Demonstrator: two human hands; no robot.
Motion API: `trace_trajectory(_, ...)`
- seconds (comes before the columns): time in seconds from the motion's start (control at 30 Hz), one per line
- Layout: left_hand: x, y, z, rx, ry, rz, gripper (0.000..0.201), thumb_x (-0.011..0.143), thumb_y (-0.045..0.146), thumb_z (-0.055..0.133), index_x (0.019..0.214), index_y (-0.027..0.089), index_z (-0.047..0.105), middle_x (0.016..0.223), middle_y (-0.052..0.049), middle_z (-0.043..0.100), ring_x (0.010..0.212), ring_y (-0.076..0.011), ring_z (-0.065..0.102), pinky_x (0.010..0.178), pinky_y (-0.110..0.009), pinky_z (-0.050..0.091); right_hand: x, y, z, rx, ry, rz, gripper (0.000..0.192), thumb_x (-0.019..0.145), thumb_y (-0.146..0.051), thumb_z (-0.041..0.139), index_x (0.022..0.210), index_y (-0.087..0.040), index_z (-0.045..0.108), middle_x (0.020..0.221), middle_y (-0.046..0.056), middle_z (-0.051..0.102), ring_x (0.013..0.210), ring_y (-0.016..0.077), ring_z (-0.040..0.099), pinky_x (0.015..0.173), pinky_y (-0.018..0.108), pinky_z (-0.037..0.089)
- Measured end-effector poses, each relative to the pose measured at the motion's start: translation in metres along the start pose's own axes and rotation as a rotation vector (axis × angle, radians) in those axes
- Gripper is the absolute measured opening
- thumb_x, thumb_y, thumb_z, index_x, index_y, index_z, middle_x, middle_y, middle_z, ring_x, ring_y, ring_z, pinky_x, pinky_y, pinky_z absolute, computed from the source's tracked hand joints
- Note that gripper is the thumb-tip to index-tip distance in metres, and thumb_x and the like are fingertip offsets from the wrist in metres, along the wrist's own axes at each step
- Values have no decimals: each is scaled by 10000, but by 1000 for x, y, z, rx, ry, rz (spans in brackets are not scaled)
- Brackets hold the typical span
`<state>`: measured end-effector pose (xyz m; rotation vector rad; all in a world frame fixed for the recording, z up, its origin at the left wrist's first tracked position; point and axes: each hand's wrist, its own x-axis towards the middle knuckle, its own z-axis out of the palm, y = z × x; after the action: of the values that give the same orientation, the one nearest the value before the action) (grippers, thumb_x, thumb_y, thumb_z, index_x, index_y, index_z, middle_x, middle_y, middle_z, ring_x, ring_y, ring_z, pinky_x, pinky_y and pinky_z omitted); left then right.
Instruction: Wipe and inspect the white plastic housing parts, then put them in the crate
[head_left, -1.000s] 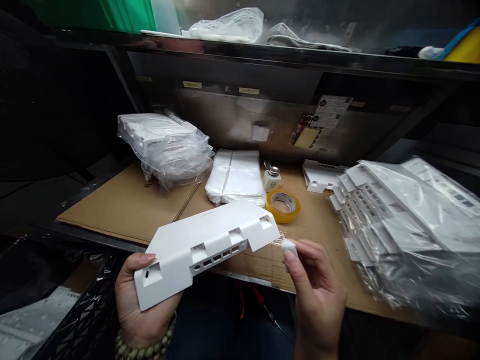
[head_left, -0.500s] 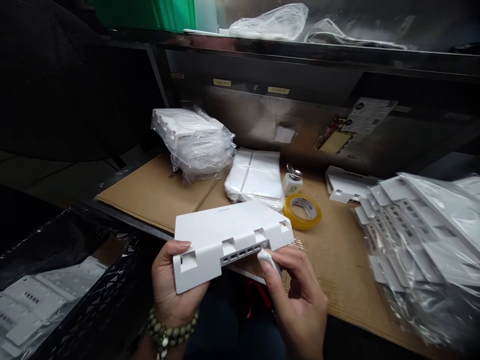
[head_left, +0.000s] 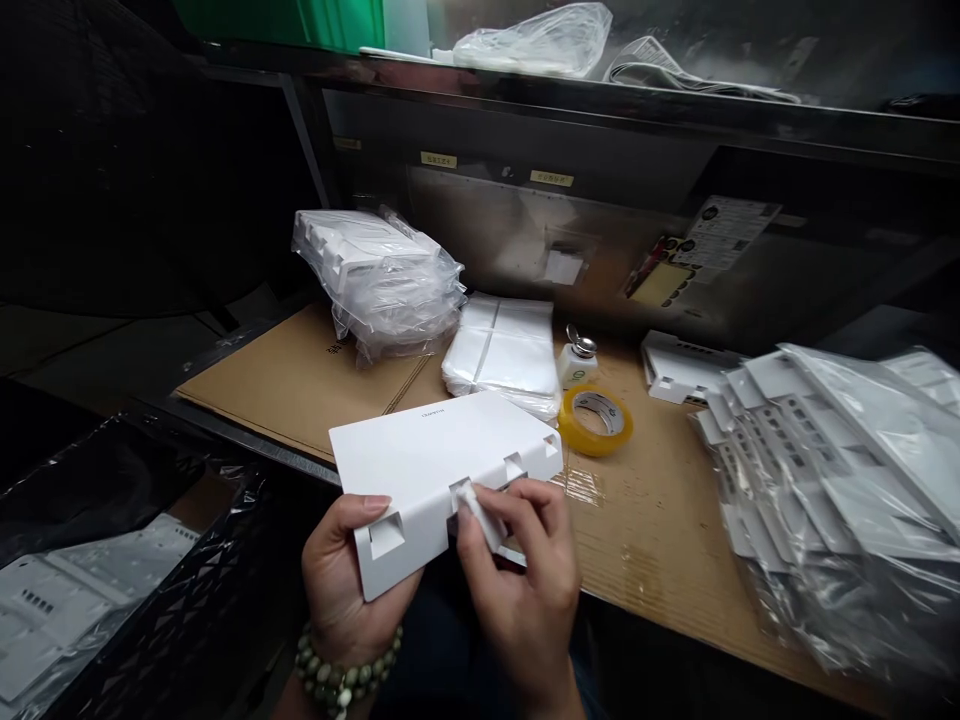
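Observation:
My left hand point(head_left: 352, 570) grips the left end of a white plastic router housing point(head_left: 431, 445), thumb on top and the other fingers beneath. The housing is tilted, its notched port edge facing me. My right hand point(head_left: 521, 570) pinches a small white cloth point(head_left: 484, 512) between thumb and forefinger. It presses the cloth against the port edge near a middle notch, and the port openings are hidden behind cloth and fingers. Just beyond the housing lie a roll of yellow tape point(head_left: 596, 420) and a stack of clear plastic bags point(head_left: 502, 350).
A white pump bottle point(head_left: 577, 362) stands behind the tape. Bagged white housings are piled at the back left point(head_left: 379, 280) and at the right point(head_left: 832, 500). Another housing point(head_left: 686, 368) lies at the back. A black crate point(head_left: 195, 590) is at lower left. A shelf edge point(head_left: 525, 90) spans above.
My right hand has moved left along the port edge with the cloth, now covering the ports. The housing has shifted slightly left with my left hand; the whole view has shifted slightly.

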<state>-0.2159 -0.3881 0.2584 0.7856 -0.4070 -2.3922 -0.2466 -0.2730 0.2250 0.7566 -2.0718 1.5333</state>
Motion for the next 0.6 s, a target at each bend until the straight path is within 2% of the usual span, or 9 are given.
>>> trace_trajectory(0.07,0,0,0,4,-9,-3,756,607,74,595,1344,236,643,1091,-64,804,1003,-369,755,1023,-583,562,1,1,-3,1,9,25,174,891,-140,703,1040,-227,720,972,39,527,869,150,610,735,260,572)
trace_trajectory(0.2,1,-1,-1,-13,-14,-3,747,593,72,610,1323,223,657,1083,-65,803,981,-359,760,1034,-557,561,1,3,-5,50,-43,-17,199,886,-128,700,1064,-217,712,971,38,529,845,139,611,719,247,575)
trace_trajectory(0.3,2,-4,-2,-11,-25,1,733,595,66,631,1314,209,660,1054,-65,805,954,-349,766,1030,-545,564,4,5,-6,0,-18,-6,163,896,-128,695,1037,-207,719,983,46,550,888,145,624,768,251,565)
trace_trajectory(0.37,2,-5,-2,-2,-29,-10,710,604,75,634,1304,192,664,1014,-65,807,939,-343,767,1010,-534,578,3,1,-4,6,-12,-21,167,892,-121,696,1036,-201,725,971,46,551,873,138,623,743,238,559)
trace_trajectory(0.47,1,-6,-3,6,-57,-107,662,609,112,639,1269,152,676,981,-82,804,941,-349,764,962,-507,606,-5,-12,4,105,-26,-86,216,863,-102,692,1050,-203,731,924,36,555,776,127,611,653,233,549)
trace_trajectory(0.6,3,-3,-16,54,-177,-233,565,665,169,661,1225,107,686,998,-105,791,948,-347,764,897,-448,634,-21,-26,22,151,2,-127,273,820,-92,655,1040,-229,744,834,27,559,668,140,563,569,273,510)
